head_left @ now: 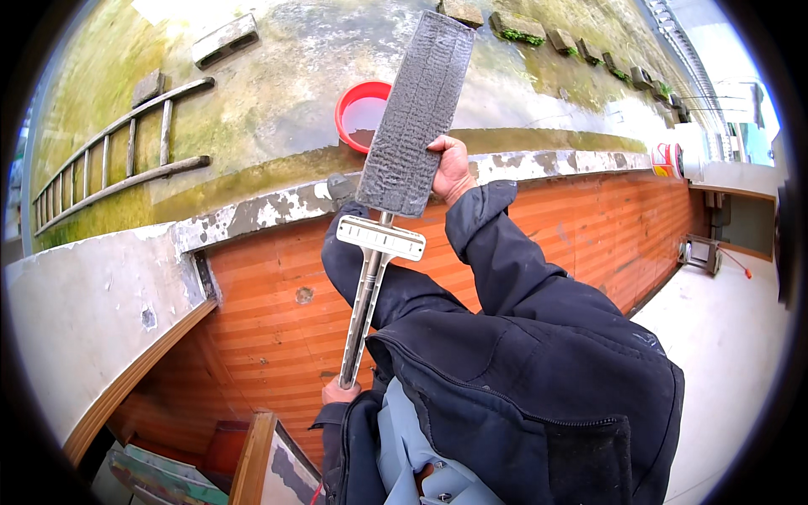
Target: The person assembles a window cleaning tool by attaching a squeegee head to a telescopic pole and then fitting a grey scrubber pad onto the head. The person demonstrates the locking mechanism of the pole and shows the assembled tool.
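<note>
A flat mop with a long grey textured pad is held up in front of me, its pad facing up and tilted slightly to the right. Below the pad sits a white slotted T-shaped plastic piece on the metal pole. My left hand is closed round the pole's lower end, near my body. At the pad's right edge, my right hand grips it with the thumb on top; the other fingers are mostly hidden. Partly behind the pad stands a red basin with water in it.
A wooden ladder lies on the mossy wet concrete at left, near a hollow block. A low peeling ledge divides that ground from the orange tiled floor. Several blocks line the far right. A bucket stands at right.
</note>
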`<state>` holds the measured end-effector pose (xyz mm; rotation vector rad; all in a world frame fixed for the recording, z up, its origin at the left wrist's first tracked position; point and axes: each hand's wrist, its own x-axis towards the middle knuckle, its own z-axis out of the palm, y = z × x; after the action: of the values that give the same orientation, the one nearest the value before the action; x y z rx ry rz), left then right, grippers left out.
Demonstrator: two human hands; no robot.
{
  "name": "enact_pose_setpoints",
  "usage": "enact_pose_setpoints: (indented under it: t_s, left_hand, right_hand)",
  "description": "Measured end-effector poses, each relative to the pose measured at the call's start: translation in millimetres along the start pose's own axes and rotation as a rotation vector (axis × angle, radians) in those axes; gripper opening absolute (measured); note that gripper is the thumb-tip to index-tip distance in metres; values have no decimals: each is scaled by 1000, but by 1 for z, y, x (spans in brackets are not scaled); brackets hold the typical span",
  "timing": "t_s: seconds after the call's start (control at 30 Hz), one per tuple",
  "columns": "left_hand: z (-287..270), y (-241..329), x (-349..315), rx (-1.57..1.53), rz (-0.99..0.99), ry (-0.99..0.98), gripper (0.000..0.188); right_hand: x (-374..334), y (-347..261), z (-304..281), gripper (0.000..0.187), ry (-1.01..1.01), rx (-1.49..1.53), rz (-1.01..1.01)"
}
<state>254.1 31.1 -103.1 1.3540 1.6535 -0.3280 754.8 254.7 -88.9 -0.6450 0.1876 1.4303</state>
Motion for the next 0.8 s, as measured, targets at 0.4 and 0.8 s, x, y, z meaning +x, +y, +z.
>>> enact_pose_setpoints:
  t_s: [0.4, 0.8]
  left_hand:
    - [13, 14, -14, 148, -95, 220, 28]
    - [13, -2, -9, -122, -229, -310, 26]
  right_hand:
    - [0, -1, 4, 45, 64, -125, -26]
    - [-11, 2, 18, 52, -53, -65, 58]
